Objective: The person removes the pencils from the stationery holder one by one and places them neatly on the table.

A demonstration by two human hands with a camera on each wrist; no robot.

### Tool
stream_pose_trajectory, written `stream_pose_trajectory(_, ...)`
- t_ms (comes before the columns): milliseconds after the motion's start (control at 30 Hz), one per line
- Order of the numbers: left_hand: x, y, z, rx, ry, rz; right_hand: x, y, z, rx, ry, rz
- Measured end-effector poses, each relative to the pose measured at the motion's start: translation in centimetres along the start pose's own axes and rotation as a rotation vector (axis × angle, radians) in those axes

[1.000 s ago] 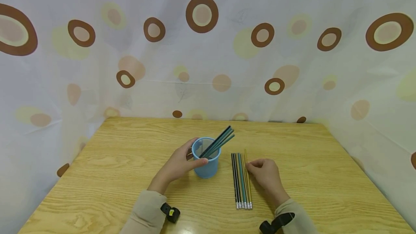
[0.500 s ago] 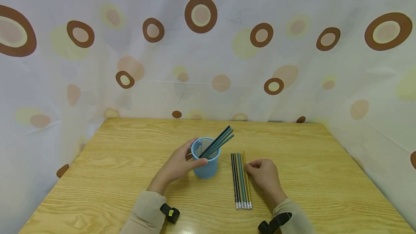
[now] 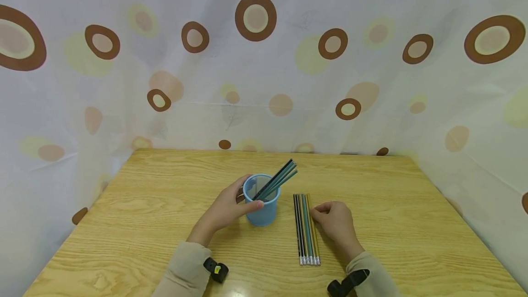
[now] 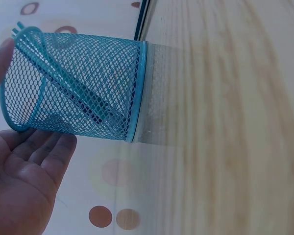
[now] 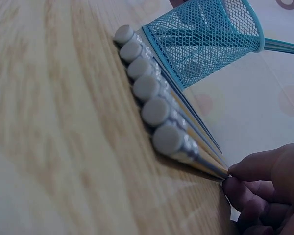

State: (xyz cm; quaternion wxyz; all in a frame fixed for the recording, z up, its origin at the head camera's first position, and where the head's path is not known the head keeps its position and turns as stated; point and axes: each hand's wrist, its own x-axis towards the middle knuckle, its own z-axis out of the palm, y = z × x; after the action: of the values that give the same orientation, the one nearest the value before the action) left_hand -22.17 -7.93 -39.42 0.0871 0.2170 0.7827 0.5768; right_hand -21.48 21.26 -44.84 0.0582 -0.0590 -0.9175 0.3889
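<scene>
My left hand [image 3: 222, 210] holds a light-blue mesh pencil cup [image 3: 263, 214] near its rim, thumb on the near side and fingers behind. The cup stands upright on the table. Several dark and teal pencils [image 3: 278, 181] lean to the right inside it. Right of the cup, black, gold and teal pencils [image 3: 304, 228] lie side by side, their white erasers [image 5: 148, 88] lined up towards me. With thumb and index finger, my right hand [image 3: 339, 226] pinches the rightmost gold pencil [image 3: 314, 235]; in the right wrist view its other fingers are curled under.
Everything stands on a wood-grain table [image 3: 165, 187]. A white curtain [image 3: 255, 72] with brown and yellow circles closes off the back and both sides. Each sleeve carries a black wrist camera, such as the left one [image 3: 216, 269].
The rightmost gold pencil has shifted slightly left and towards me, its far tip now level with the row. My right hand has moved a little left with it; the left hand and cup stay put.
</scene>
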Motion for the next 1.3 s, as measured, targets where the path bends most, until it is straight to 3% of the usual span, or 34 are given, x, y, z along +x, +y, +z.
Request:
stream_pose_trajectory(367,1.3,-3.5,0.0,0.023,0.02,0.011,-0.1,-0.1,-0.1,0.004,0.016,-0.026)
stream_pose_trajectory(833,1.3,-3.4,0.0,0.06,0.024,0.018,0.1,0.0,-0.1,0.035,0.009,-0.007)
stream_pose_trajectory(1300,1.2,-3.2,0.1,0.035,0.027,0.012,0.0,0.0,-0.3,0.075,0.014,0.002)
